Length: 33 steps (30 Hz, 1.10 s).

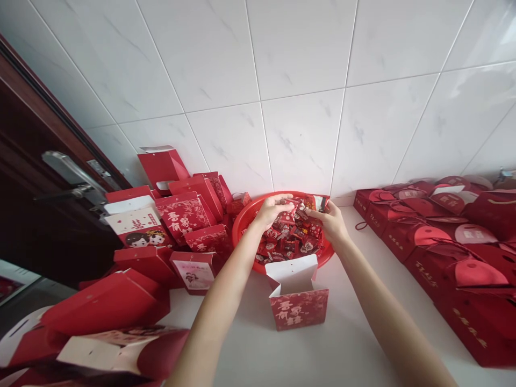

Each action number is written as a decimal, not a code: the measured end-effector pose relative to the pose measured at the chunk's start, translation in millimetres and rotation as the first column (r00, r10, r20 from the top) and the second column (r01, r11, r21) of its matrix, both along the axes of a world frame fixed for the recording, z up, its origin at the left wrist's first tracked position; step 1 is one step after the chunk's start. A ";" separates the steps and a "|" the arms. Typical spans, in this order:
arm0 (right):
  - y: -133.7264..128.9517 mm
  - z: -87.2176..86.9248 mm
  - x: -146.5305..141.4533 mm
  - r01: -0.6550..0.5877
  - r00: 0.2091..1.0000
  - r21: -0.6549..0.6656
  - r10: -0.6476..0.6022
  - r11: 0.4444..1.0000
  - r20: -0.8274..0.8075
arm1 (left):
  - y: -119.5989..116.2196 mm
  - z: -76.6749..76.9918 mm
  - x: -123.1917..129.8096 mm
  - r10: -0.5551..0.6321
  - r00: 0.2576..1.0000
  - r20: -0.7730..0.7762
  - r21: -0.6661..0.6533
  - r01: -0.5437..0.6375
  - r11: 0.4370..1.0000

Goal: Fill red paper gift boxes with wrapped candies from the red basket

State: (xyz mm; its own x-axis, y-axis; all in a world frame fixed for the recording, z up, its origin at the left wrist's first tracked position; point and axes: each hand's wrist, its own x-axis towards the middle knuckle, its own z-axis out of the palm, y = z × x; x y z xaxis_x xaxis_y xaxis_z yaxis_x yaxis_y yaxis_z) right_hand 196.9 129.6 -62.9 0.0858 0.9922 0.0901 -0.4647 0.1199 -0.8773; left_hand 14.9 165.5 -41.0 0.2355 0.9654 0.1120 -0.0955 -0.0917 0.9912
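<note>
A round red plastic basket (pixel 243 215) is heaped with small red wrapped candies (pixel 284 244). Over its left side, my left hand (pixel 271 213) is closed on a red candy packet (pixel 288 215) with pale dots. My right hand (pixel 331 219) is at the basket's right side, thumb and fingers pinching a packet with a dark and white wrapper (pixel 320 202). In front of the basket stands a red paper gift box (pixel 300 310) with white characters, its top open and its white back flap raised. Its inside is only partly visible.
Several red and white gift boxes (pixel 185 217) stand crowded on the left, with larger ones (pixel 108 301) nearer me. Rows of red boxes with rounded tops (pixel 427 258) line the right. A white tiled wall (pixel 302 134) rises behind; a dark door with a metal handle (pixel 74 172) is at left.
</note>
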 end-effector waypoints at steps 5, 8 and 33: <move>-0.9 1.5 -0.2 -0.017 1.000 0.033 0.017 0.999 0.009 | -1.2 -0.3 3.1 -0.006 0.997 -0.080 -0.044 0.002 0.999; -2.1 3.7 -0.7 -0.030 0.999 0.044 0.030 0.999 0.011 | 0.0 -0.8 3.5 0.011 0.993 -0.117 -0.013 -0.013 1.000; 3.0 3.5 3.5 0.166 0.983 -0.042 -0.169 0.985 -0.072 | 45.6 -66.0 68.1 -0.068 0.714 -0.697 0.161 0.247 0.956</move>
State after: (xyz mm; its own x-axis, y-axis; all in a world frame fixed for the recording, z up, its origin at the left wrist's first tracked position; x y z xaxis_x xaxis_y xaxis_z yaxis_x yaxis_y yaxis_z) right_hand 200.4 132.6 -59.4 0.2565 0.9656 0.0420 -0.5057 0.1711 -0.8456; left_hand 82.9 211.1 -107.0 0.4803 0.8744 0.0692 0.5587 -0.3658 0.7444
